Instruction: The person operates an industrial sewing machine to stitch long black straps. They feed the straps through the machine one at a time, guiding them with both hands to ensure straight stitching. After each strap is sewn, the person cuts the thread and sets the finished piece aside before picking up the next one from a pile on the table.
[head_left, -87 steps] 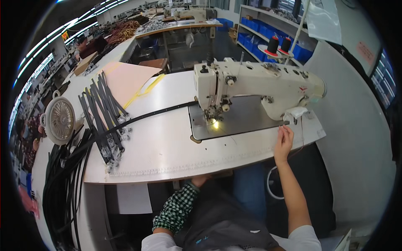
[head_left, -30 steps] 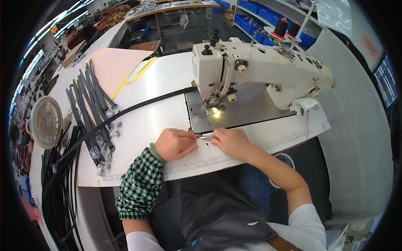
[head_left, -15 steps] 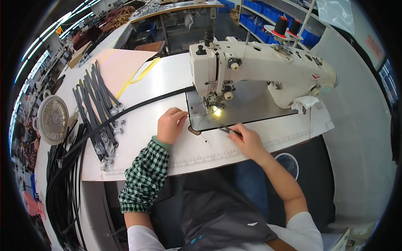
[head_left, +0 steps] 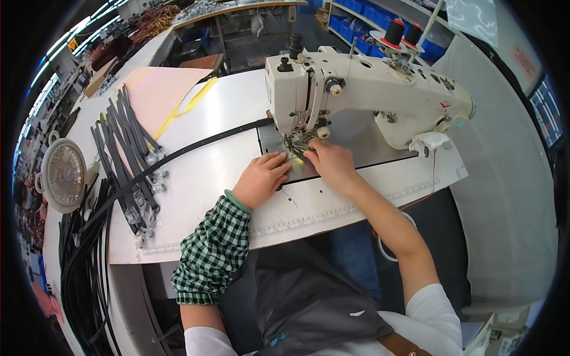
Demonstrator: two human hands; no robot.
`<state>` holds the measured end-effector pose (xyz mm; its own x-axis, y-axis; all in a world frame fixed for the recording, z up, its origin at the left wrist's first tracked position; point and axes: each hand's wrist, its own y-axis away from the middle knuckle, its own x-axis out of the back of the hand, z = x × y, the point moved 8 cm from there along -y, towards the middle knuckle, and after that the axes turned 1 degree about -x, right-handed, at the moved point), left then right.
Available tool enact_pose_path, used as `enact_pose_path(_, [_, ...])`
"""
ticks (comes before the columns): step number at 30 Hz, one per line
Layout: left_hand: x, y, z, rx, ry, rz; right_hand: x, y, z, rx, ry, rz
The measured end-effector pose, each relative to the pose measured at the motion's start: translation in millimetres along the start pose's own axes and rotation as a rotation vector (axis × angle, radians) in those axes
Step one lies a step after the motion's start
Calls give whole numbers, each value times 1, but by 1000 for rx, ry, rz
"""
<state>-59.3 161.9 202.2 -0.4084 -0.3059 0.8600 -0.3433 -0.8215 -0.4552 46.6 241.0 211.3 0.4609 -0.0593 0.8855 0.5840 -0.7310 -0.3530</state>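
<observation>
White-bodied, the sewing machine (head_left: 356, 83) stands on the counter (head_left: 208, 178); it looks heavy and rigid, best gripped by its thick upper casing (head_left: 409, 92). Left hand (head_left: 261, 180) and right hand (head_left: 332, 167) crowd its front end; whether their fingers clamp anything, I cannot tell.

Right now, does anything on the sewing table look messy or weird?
Just small things. A thin dark thread scrap lies loose on the smooth white tabletop near the bare left hand, like a leftover. A crumpled white wad sits by the foot of the big white sewing machine, looking untidy. I see nothing broken.
</observation>
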Motion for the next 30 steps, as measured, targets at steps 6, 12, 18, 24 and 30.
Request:
enact_pose_path(6, [-3, 2, 1, -23, -5, -51, -2, -6, -7, 58, 70, -31])
enact_pose_path(12, [2, 9, -1, -40, 10, -41, -2, -8, -14, 116, 199, -62])
enact_pose_path(18, [2, 11, -2, -44, 8, -51, 1, -1, -6, 72, 55, 36])
enact_pose_path(24, [1, 10, -3, -29, 21, -48, -1, -1, 0, 24, 0, 73])
enact_pose_path(30, [3, 10, -2, -32, 27, -51, -4, -3, -1, 23, 25, 58])
